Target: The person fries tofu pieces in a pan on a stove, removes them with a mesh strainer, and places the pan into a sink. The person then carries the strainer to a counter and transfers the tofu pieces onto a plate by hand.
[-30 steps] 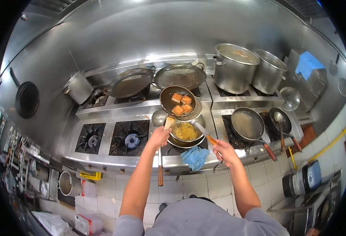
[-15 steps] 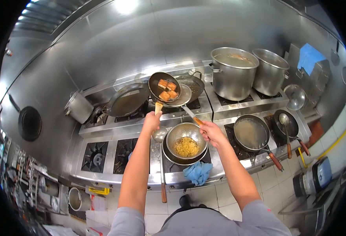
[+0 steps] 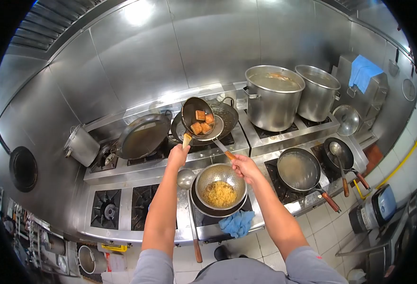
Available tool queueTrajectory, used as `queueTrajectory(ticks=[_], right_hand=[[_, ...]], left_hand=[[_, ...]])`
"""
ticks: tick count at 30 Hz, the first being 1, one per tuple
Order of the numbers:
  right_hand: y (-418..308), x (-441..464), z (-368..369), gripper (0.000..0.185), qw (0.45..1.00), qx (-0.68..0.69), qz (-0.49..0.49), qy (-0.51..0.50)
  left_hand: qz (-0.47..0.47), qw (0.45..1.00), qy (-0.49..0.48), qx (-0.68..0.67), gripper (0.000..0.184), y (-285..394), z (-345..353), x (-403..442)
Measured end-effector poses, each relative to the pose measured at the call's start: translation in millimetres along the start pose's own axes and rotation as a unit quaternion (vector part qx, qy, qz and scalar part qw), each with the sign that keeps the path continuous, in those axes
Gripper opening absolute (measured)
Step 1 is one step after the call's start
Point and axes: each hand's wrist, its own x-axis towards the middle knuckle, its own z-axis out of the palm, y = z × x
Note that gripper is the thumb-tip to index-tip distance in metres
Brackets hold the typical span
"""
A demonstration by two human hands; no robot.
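Note:
My left hand (image 3: 178,154) is closed on the wooden handle of a dark frying pan (image 3: 189,110), which tilts to the right over a rear wok (image 3: 229,115). Several browned square pieces (image 3: 200,115) lie in the pan. In my right hand (image 3: 245,166) is the wooden handle of a round strainer (image 3: 216,127), whose mesh is beside and partly under the pan's right edge. Nearer to me, a perforated metal bowl (image 3: 203,174) with yellow shredded food (image 3: 219,194) rests in a dark-rimmed pan on the front stove.
A ladle (image 3: 193,232) lies left of the bowl, a blue cloth (image 3: 237,224) at its front. Two tall pots (image 3: 274,106) stand back right. Pans with red-brown handles (image 3: 298,170) are front right; another wok (image 3: 144,137) is back left.
The frying pan and strainer have moved from above the perforated bowl to the rear wok, up and left. The pan is now tilted more steeply, and its pieces have shifted toward its right side.

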Motion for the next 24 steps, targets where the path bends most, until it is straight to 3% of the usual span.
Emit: queueTrajectory(ticks=[7,24], right_hand=[[1.3,-2.9,-4.4,0.023,1.0,0.011,-0.001,0.018],[6.8,-5.0,-13.9,0.028,0.998,0.032,0.006,0.049]], left_hand=[[0.062,0.997,0.039,0.028,0.037,-23.0,9.1,27.4],[0.157,0.957,0.11,0.218,0.028,-7.3,10.7,26.3]])
